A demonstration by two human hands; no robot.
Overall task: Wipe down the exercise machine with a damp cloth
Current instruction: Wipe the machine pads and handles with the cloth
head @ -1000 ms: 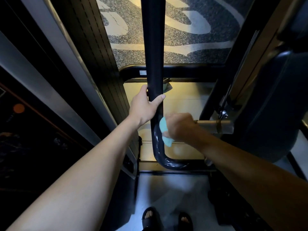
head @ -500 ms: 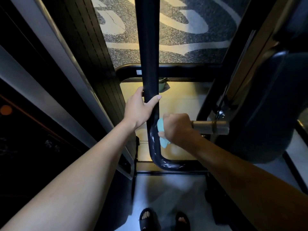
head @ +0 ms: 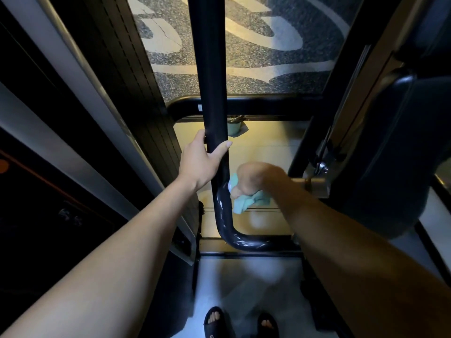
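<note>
The dark frame bar (head: 210, 93) runs along the 12-to-6 line, bending toward 3 o'clock at its low end. The left hand (head: 200, 162) wraps around it, steadying. Just below, toward 4 o'clock from that hand, the right hand (head: 256, 176) is bunched around the teal cloth (head: 246, 201), pressed against the bar's right flank — the nearer hand to the unwiped bend. The bend lies at 6 o'clock from the cloth, so the wipe likely follows the bar downward
</note>
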